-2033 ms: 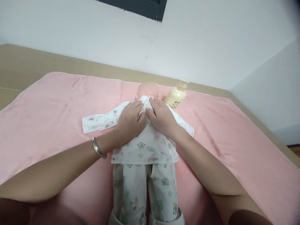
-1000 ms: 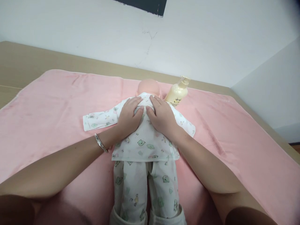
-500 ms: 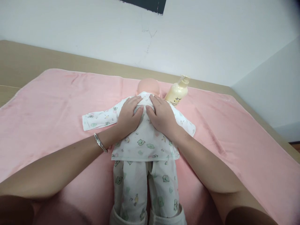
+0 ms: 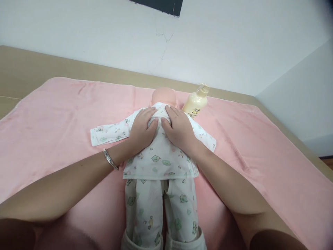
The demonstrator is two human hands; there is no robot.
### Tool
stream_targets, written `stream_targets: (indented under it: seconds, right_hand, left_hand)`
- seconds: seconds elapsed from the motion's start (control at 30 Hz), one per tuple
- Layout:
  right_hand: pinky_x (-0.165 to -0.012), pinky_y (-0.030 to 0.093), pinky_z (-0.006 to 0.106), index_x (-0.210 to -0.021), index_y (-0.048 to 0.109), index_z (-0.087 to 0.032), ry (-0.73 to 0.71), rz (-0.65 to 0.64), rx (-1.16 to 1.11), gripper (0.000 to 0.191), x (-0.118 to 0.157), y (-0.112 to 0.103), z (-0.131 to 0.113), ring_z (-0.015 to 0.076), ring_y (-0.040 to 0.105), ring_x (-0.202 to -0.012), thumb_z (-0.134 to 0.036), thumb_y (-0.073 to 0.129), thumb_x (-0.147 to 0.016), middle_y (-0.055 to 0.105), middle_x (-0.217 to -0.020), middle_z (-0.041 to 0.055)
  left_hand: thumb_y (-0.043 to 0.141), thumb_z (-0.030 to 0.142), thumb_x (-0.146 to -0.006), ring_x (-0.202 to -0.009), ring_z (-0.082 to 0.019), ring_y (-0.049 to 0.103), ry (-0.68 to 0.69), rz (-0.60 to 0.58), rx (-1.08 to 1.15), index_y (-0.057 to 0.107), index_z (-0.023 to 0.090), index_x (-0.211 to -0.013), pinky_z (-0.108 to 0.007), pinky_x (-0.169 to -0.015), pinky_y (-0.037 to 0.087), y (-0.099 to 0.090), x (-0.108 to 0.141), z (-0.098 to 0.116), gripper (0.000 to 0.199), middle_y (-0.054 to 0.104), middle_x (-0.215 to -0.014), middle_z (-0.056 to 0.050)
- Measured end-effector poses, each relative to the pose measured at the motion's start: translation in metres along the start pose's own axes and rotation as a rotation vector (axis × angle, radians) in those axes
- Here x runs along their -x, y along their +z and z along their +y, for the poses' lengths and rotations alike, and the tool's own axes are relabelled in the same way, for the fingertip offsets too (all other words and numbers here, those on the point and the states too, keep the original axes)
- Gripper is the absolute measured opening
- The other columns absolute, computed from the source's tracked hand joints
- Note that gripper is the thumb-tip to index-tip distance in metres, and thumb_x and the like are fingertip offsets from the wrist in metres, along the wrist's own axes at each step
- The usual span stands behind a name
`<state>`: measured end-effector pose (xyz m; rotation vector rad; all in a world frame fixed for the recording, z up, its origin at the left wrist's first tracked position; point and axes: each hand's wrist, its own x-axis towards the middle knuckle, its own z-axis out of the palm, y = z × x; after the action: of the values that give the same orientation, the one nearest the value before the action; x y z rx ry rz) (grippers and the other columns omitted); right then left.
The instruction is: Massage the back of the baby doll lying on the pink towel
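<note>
A baby doll (image 4: 163, 96) lies on a pink blanket (image 4: 65, 107), its bald head at the far end and no face showing. It wears a white printed shirt (image 4: 161, 161) and matching trousers (image 4: 149, 208) with turned-up cuffs. My left hand (image 4: 143, 127) rests flat on the upper left of the shirt, fingers stretched toward the head. On the upper right my right hand (image 4: 179, 127) lies the same way, thumb pointing inward. Both hands are open and grip nothing. The doll's own hands are hidden in the sleeves.
A cream-coloured pump bottle (image 4: 195, 102) leans or lies beside the doll's head on the right. Behind the blanket runs a wooden edge (image 4: 104, 70) against a white wall (image 4: 221, 41). A dark panel (image 4: 163, 6) shows at the top.
The whole view has shifted very slightly. Both hands stay in the same place on the doll's shirt.
</note>
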<state>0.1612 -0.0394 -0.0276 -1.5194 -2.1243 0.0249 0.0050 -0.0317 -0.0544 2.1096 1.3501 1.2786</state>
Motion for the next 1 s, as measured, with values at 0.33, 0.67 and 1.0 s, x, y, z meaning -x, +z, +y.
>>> stream_targets:
  seconds: [0.33,0.67,1.0]
  right_hand:
    - [-0.114,0.040,0.053,-0.139,0.053,-0.005,-0.004,0.014,-0.018,0.057,0.0005,-0.0003,0.0003,0.0337,0.050,-0.136,-0.037,0.034,-0.096,0.059,-0.141,0.0193]
    - [-0.114,0.040,0.052,-0.138,0.055,-0.004,-0.002,0.033,-0.021,0.058,0.0009,0.0004,0.0018,0.0338,0.051,-0.135,-0.038,0.034,-0.096,0.059,-0.139,0.0209]
    - [-0.114,0.040,0.052,-0.137,0.056,-0.009,-0.001,0.050,-0.037,0.054,0.0012,0.0013,0.0031,0.0319,0.051,-0.135,-0.038,0.036,-0.095,0.060,-0.139,0.0176]
  left_hand:
    - [0.039,0.035,-0.093,-0.133,-0.024,0.053,-0.018,-0.009,-0.026,0.062,0.016,-0.129,-0.044,-0.120,0.039,-0.0005,0.0002,0.0016,0.047,0.062,-0.139,-0.007]
    - [0.041,0.034,-0.091,-0.133,-0.025,0.053,-0.031,-0.008,0.014,0.063,0.017,-0.129,-0.046,-0.120,0.038,-0.0008,0.0001,0.0019,0.047,0.062,-0.139,-0.007]
    - [0.040,0.034,-0.092,-0.133,-0.025,0.053,-0.020,-0.010,-0.020,0.063,0.017,-0.128,-0.047,-0.120,0.039,-0.0007,0.0002,0.0025,0.046,0.062,-0.139,-0.007]
